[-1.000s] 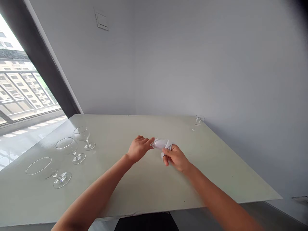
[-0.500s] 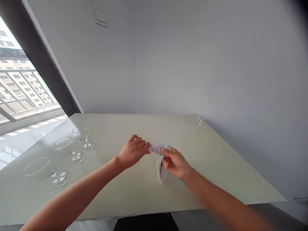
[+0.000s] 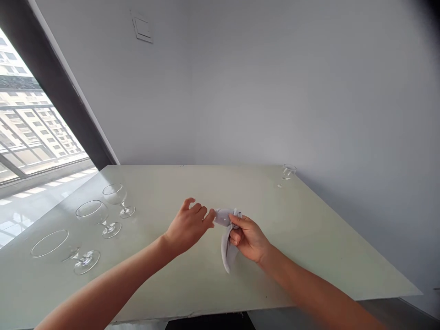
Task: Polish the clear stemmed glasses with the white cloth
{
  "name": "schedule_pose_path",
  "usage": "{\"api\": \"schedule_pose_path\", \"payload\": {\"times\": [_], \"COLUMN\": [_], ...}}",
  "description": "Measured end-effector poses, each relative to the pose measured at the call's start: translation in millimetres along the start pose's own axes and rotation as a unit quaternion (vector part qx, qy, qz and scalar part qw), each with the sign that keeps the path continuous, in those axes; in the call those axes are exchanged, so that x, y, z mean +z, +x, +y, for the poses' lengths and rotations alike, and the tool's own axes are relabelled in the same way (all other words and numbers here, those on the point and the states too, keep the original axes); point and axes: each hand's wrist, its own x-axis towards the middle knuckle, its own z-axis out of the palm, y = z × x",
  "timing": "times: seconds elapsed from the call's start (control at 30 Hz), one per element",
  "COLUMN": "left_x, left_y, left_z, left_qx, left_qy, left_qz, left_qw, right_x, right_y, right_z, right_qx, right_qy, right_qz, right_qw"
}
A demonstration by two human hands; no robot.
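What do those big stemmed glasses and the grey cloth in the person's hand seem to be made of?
The balloon glasses look like clear, glossy glass: see-through, with rim highlights. The grey cloth in the right hand seems soft matte fabric, perhaps cotton; it drapes limply.

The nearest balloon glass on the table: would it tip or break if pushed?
The balloon glass probably tips easily: its wide bowl sits high on a thin stem. Thin clear walls suggest fragility, and on the glossy table top it may also slide.

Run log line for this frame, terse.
left hand: fingers beside glass | right hand: grips grey cloth around glass | nearby: stemmed glass
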Motion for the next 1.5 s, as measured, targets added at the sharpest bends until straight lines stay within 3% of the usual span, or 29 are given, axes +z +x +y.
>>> {"api": "schedule_pose_path", "payload": {"times": [0.07, 0.17, 0.23, 0.3, 0.43, 0.5, 0.57, 0.63, 0.73, 0.8, 0.87, 0.9, 0.97, 1.03, 1.1, 1.17, 1.23, 1.3, 1.4, 1.43, 1.5], "left_x": [-5.1, -13.4, -14.3, -9.6, 7.2, 10.6, 7.7, 0.8, -7.6, -6.7, -0.3, 4.2, 13.8, 21.5, 26.0, 29.1, 33.7, 40.8, 51.2, 53.0, 53.5], "left_y": [2.9, 5.0, 4.1, 1.8, -2.9, -3.3, -2.2, -0.4, 0.7, -1.0, -4.6, -6.6, -10.2, -12.2, -12.4, -10.9, -7.7, -2.9, 6.0, 8.8, 13.7], "left_z": [-6.4, -18.3, -19.3, -13.0, 2.0, 0.7, -5.8, -13.4, -20.2, -21.8, -22.5, -22.8, -23.5, -23.9, -23.3, -21.0, -16.7, -11.1, -4.1, -3.2, -4.4], "left_qx": [-0.007, -0.021, -0.015, -0.014, -0.008, 0.017, 0.040, 0.046, -0.004, -0.065, -0.125, -0.152, -0.200, -0.249, -0.295, -0.334, -0.354, -0.360, -0.387, -0.397, -0.401], "left_qy": [-0.028, -0.156, -0.212, -0.171, 0.005, 0.034, 0.024, -0.026, -0.175, -0.317, -0.454, -0.508, -0.582, -0.625, -0.638, -0.619, -0.589, -0.581, -0.602, -0.609, -0.619], "left_qz": [-0.025, -0.113, -0.163, -0.133, 0.025, 0.048, 0.039, -0.006, -0.142, -0.252, -0.320, -0.331, -0.316, -0.271, -0.208, -0.148, -0.117, -0.099, -0.035, -0.010, 0.030], "left_qw": [0.999, 0.981, 0.963, 0.976, 1.000, 0.998, 0.998, 0.999, 0.974, 0.912, 0.822, 0.781, 0.722, 0.688, 0.680, 0.696, 0.717, 0.723, 0.698, 0.687, 0.675], "right_x": [3.3, 4.1, 1.6, -1.3, 0.0, 3.2, 5.0, 4.0, -2.8, -9.6, -17.7, -22.2, -31.9, -41.3, -48.3, -50.2, -45.7, -36.6, -21.2, -16.9, -10.4], "right_y": [-10.2, -27.2, -30.1, -24.5, -8.9, -10.1, -16.8, -23.3, -21.7, -11.9, 1.2, 7.7, 18.5, 25.0, 27.3, 26.8, 25.7, 25.5, 26.6, 26.4, 23.5], "right_z": [-3.5, -6.1, -4.2, -0.6, 2.5, -0.6, -6.5, -14.0, -25.1, -31.5, -38.0, -41.6, -49.6, -56.8, -60.2, -56.8, -45.8, -28.6, -1.0, 6.2, 14.8], "right_qx": [-0.016, -0.030, -0.040, -0.046, -0.012, -0.007, -0.008, -0.021, -0.119, -0.192, -0.237, -0.255, -0.289, -0.310, -0.320, -0.334, -0.356, -0.373, -0.373, -0.368, -0.343], "right_qy": [-0.068, -0.242, -0.314, -0.295, -0.086, -0.062, -0.150, -0.309, -0.563, -0.686, -0.750, -0.765, -0.775, -0.773, -0.752, -0.707, -0.675, -0.691, -0.738, -0.741, -0.723], "right_qz": [-0.053, -0.134, -0.130, -0.088, -0.017, -0.036, -0.107, -0.183, -0.207, -0.202, -0.210, -0.215, -0.214, -0.167, -0.071, 0.044, 0.101, 0.078, -0.018, -0.037, -0.053], "right_qw": [0.996, 0.961, 0.940, 0.950, 0.996, 0.997, 0.983, 0.933, 0.791, 0.672, 0.581, 0.551, 0.520, 0.528, 0.572, 0.622, 0.639, 0.615, 0.562, 0.561, 0.597]}}
